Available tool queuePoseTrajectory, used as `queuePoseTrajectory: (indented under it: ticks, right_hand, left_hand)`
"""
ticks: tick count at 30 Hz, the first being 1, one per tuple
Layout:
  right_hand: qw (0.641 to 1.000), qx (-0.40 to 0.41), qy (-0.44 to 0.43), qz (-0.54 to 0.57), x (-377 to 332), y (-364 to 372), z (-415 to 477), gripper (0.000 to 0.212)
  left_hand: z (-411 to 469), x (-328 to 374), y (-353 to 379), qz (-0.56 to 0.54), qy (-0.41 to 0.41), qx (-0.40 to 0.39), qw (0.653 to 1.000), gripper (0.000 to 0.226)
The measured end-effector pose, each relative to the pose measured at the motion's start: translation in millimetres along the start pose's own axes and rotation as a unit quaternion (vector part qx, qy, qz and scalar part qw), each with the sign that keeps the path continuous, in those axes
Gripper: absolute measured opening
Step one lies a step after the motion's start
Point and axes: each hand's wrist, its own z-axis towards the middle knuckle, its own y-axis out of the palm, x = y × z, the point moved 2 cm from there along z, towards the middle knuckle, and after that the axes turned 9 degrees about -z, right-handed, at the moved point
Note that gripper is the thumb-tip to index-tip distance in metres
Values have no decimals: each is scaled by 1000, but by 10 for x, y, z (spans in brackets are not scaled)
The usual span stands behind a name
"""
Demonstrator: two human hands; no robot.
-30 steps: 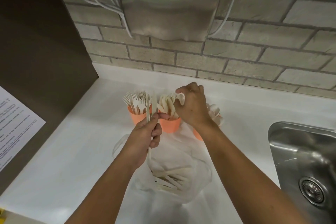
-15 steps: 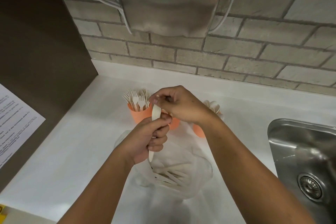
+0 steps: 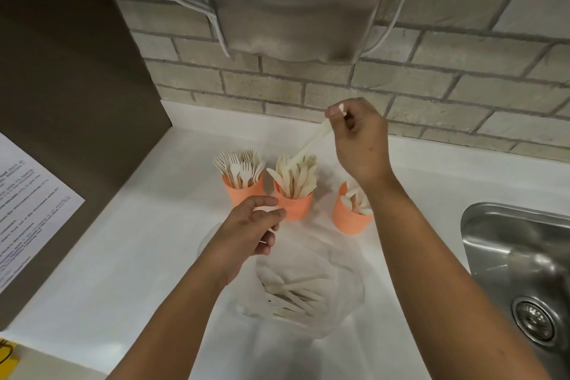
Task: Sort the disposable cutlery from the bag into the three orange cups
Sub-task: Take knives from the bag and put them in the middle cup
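Observation:
Three orange cups stand in a row on the white counter. The left cup (image 3: 242, 193) holds forks, the middle cup (image 3: 295, 208) holds knives, and the right cup (image 3: 347, 219), partly behind my right wrist, holds spoons. My right hand (image 3: 361, 142) is raised above the cups and pinches one end of a white knife (image 3: 310, 142), whose other end dips among the knives in the middle cup. My left hand (image 3: 246, 231) hovers just in front of the middle cup with fingers curled round a thin white cutlery piece, mostly hidden. The clear plastic bag (image 3: 308, 293) with several pieces lies in front.
A steel sink (image 3: 518, 271) is sunk into the counter at the right. A steel wall-mounted unit (image 3: 296, 0) with white cables hangs above on the brick wall. A dark side panel with a printed sheet (image 3: 27, 210) stands at the left.
My right hand took the knife from my left hand and lifted it up and right, its tip now in the middle cup. My left hand dropped slightly and to the left.

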Motion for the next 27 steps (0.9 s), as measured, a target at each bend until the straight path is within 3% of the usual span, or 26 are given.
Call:
queuePoseTrajectory:
  ticks: [5,7,9,10,13,17,19,22,24,26,27]
  right_hand:
    - [986,-98,-59,-120,218,425,-201,15]
    - [955,-160,-105,-227,326,605,-330,14]
    - [926,-189,-114,-305,383,665,-432,25]
    - [928,-179,-112,-306,377,653,-442,36]
    - [948,-177,-82,-253,301,676,-418,60]
    - [885,-368,-50,-280,287,813,-495,70]
    - [900,-344,-41,-264,240,730,-486,68]
    - [964,-205,-19,-167,-120,359,-452,53]
    - [982,-181,-11,-54,-432,23,-534,28]
    - [959,-282,-6,32,-687,-234,-736,26]
    - [931,-362,-4,44,-755,-277,-886,30]
  left_hand:
    - [-128,-14,0,62,47,-27,997,7]
    - [-174,2,15,97,59,-38,993,7]
    - [-217,5,9,124,68,-38,989,6]
    - [-234,6,-1,131,75,-36,988,6]
    - [-259,10,-48,126,91,-17,988,4]
    - [-292,-6,-61,121,80,-8,989,6]
    - [-337,0,-65,130,74,-30,988,7]
    - [-417,-20,-97,184,70,-83,977,10]
    - [-453,-64,-89,282,82,-119,948,14]
    - [-439,-148,-34,405,105,-151,896,16]
    - [-402,-220,-5,476,115,-165,856,19]
